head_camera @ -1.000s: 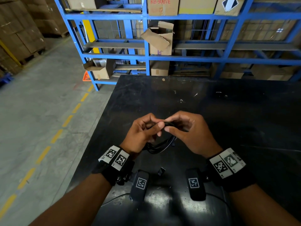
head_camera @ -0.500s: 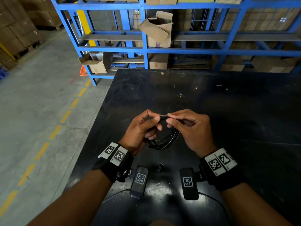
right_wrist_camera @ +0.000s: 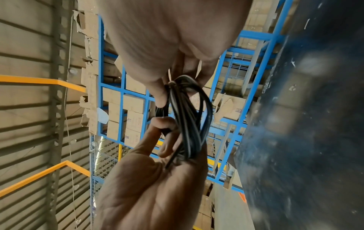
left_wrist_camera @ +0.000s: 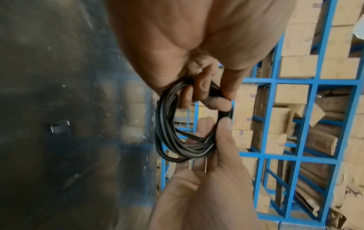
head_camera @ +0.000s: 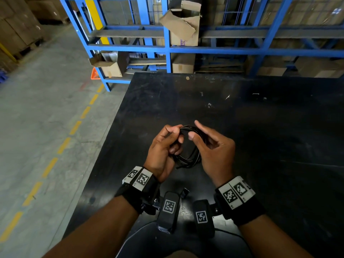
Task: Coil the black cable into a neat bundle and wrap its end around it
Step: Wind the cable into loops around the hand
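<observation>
Hands are meeting above a black bench [head_camera: 260,127], seen from a head-worn camera looking down. Between them a black cable [head_camera: 193,155] is sitting wound into a small ring of several loops, held up off the bench surface, roughly at its middle near the person's side.

The person's left hand [head_camera: 163,149] is gripping the ring's left side, its fingers [head_camera: 174,130] curling over the top of the loops and its thumb pressing from below. In the left wrist view the same left hand [left_wrist_camera: 197,38] is filling the top of the frame, pinching the loops of the black cable [left_wrist_camera: 169,132] where they gather.

The person's right hand [head_camera: 214,151] is cupping the ring's right side. Its thumb tip is touching the loops near the top, while its forefinger is pointing out straight past the coil and its other fingers are lying loosely bent behind the loops. In the right wrist view the right hand [right_wrist_camera: 173,38] is pinching the bunched strands of the black cable [right_wrist_camera: 187,124].

A short loose end is poking out at the bottom of the ring. A small dark clip-like object [head_camera: 184,192] is lying on the bench just behind the wrists; what it is cannot be told. Blue shelving [head_camera: 167,49] holding cardboard boxes [head_camera: 184,25] is standing beyond the bench.
</observation>
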The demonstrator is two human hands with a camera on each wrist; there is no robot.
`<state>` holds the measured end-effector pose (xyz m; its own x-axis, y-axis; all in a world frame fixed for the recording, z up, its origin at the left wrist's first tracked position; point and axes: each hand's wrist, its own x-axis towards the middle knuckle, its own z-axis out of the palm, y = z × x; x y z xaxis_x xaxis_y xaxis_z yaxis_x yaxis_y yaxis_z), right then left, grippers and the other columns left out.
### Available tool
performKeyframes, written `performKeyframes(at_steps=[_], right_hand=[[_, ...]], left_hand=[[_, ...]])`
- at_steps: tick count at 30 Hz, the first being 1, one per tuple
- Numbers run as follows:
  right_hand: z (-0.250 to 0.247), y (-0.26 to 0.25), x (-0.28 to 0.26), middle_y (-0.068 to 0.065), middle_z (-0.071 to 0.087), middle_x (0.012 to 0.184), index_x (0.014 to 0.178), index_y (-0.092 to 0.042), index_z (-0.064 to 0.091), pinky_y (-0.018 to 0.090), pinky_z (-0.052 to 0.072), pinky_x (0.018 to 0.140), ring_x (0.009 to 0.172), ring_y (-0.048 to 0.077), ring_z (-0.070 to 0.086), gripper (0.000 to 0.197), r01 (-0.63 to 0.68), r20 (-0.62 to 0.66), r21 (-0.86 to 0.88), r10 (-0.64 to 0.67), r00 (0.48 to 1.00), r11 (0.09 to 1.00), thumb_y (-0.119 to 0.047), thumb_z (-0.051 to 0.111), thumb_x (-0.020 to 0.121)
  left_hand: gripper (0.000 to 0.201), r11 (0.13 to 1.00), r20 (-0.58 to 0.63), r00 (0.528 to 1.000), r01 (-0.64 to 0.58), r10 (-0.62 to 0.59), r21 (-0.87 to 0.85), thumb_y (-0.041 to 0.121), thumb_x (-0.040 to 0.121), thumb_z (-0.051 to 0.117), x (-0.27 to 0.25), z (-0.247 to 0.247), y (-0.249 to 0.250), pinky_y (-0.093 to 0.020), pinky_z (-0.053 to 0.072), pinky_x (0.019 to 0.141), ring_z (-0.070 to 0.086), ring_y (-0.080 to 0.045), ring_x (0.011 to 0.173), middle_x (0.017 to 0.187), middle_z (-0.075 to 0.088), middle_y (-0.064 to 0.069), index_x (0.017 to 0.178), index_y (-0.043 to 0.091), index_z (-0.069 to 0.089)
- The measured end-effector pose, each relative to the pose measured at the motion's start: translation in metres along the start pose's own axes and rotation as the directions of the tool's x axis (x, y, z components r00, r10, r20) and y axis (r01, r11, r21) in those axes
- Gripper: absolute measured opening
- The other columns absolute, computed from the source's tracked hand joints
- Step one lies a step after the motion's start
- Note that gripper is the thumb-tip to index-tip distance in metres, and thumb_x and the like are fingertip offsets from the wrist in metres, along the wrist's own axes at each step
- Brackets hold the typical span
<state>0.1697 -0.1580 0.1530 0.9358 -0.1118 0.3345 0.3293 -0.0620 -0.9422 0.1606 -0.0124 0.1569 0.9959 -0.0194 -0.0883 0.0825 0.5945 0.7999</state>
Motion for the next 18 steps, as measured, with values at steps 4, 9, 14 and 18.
performKeyframes(at_steps=[4,9,14,18], right_hand=[[0.000,0.007,0.002,0.000,0.079,0.108,0.119,-0.009,0.076,0.032,0.062,0.090,0.101,0.012,0.077,0.032,0.054,0.035,-0.083,-0.052,0.998,0.995,-0.008,0.080,0.087],[-0.007,0.015,0.010,0.003,0.079,0.099,0.117,-0.005,0.077,0.024,0.061,0.078,0.080,0.010,0.076,0.029,0.078,0.139,-0.115,-0.061,0.988,0.990,-0.006,0.079,0.088],[-0.012,0.022,0.011,0.009,0.080,0.094,0.106,-0.003,0.080,0.043,0.066,0.073,0.073,0.020,0.079,0.022,0.058,0.134,-0.101,-0.044,0.990,0.993,-0.006,0.082,0.085],[-0.012,0.031,-0.003,0.009,0.080,0.094,0.105,-0.003,0.081,0.046,0.065,0.075,0.076,0.020,0.079,0.021,0.025,0.157,-0.122,-0.006,0.988,0.992,-0.008,0.082,0.085]], left_hand=[[0.013,0.997,-0.002,1.000,0.003,-0.003,0.077,0.015,0.097,0.054,0.004,-0.007,-0.003,-0.020,0.031,0.051,0.034,-0.005,0.046,0.071,0.060,-0.004,0.104,0.011,0.064],[0.014,0.990,0.008,0.999,0.031,-0.032,0.138,0.009,0.104,0.048,0.008,-0.012,0.000,-0.019,0.031,0.050,0.034,-0.005,0.046,0.070,0.059,-0.005,0.106,0.010,0.062],[0.016,0.974,0.001,0.998,0.065,-0.067,0.218,0.009,0.104,0.049,0.010,-0.018,-0.004,-0.018,0.031,0.049,0.035,-0.005,0.047,0.071,0.059,-0.004,0.112,0.003,0.061],[0.014,0.970,0.004,0.997,0.072,-0.074,0.233,0.006,0.103,0.050,0.003,-0.030,-0.013,-0.016,0.027,0.046,0.031,-0.003,0.044,0.063,0.055,-0.001,0.099,0.006,0.064]])
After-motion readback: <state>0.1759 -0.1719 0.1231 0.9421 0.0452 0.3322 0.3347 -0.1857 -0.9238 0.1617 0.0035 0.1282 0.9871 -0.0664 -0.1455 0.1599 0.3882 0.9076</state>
